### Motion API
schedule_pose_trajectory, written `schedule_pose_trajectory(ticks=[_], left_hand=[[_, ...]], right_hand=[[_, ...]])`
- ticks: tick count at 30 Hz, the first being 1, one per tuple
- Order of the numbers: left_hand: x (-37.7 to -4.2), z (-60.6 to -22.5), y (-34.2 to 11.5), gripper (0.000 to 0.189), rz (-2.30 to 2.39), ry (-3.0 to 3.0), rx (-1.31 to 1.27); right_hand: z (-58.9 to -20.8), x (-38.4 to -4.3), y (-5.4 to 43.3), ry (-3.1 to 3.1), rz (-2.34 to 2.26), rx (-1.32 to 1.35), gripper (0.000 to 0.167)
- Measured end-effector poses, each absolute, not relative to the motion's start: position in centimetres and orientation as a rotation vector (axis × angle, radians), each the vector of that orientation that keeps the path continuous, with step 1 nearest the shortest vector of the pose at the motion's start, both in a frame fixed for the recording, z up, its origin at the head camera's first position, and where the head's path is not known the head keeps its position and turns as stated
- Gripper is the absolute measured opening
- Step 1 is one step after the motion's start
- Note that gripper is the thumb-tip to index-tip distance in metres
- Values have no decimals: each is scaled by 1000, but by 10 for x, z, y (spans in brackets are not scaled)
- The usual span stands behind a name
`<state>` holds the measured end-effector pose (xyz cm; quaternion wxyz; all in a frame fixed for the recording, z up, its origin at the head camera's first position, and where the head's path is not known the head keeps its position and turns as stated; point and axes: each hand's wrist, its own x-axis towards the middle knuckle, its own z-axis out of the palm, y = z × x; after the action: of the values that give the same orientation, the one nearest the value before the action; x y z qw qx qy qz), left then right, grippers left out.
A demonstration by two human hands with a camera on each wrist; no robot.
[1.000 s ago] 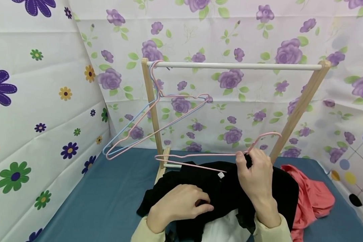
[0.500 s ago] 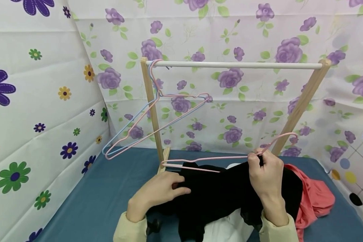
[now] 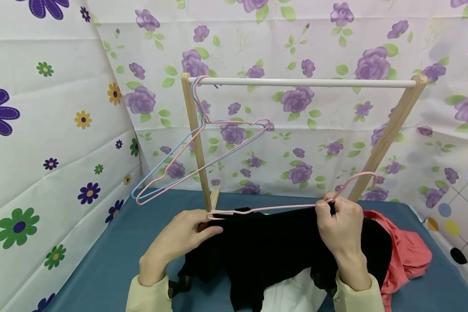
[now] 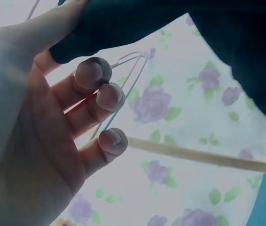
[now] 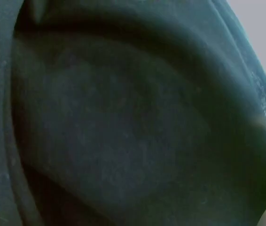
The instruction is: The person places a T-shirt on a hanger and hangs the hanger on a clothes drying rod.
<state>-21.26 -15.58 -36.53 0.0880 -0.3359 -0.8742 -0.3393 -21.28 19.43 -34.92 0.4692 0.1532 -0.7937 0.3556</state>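
Observation:
My right hand (image 3: 341,227) grips a pink hanger (image 3: 281,207) at the base of its hook, along with the edge of a black top (image 3: 273,247). The hanger's left arm reaches across to my left hand (image 3: 175,238), where thumb and forefinger pinch the black cloth at its tip. In the left wrist view, that cloth (image 4: 133,23) passes between thumb and forefinger while the other fingers (image 4: 109,97) curl loosely below. Most of the hanger's lower bar is hidden in the top. Dark fabric (image 5: 123,117) fills nearly all of the right wrist view.
Behind stands a rack with a white rail (image 3: 308,82) and wooden posts (image 3: 390,134). A pink and a blue hanger (image 3: 171,156) hang at its left end. A coral garment (image 3: 409,255) and white cloth (image 3: 292,292) lie on the blue-covered table (image 3: 109,260).
My left hand has moved left and up from the middle of the top to the hanger's left tip, drawing the black cloth over it. The right hand shifted slightly right with the hanger.

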Motion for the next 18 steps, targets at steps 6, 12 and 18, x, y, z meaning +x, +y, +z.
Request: schedule_pose_trajectory(ticks=[6,12,18], left_hand=[[-207,-359,-167,29,-1031,-2548,-984],[-201,-355,-174,13,-1052,-2524,-947],[-200,-354,-176,14,-1008,-2466,-941]], right_hand=[[-351,-214,195,-1955,861,426,37],[-351,-214,196,-1974,859,483,37],[-350,-212,195,-1998,878,541,38]])
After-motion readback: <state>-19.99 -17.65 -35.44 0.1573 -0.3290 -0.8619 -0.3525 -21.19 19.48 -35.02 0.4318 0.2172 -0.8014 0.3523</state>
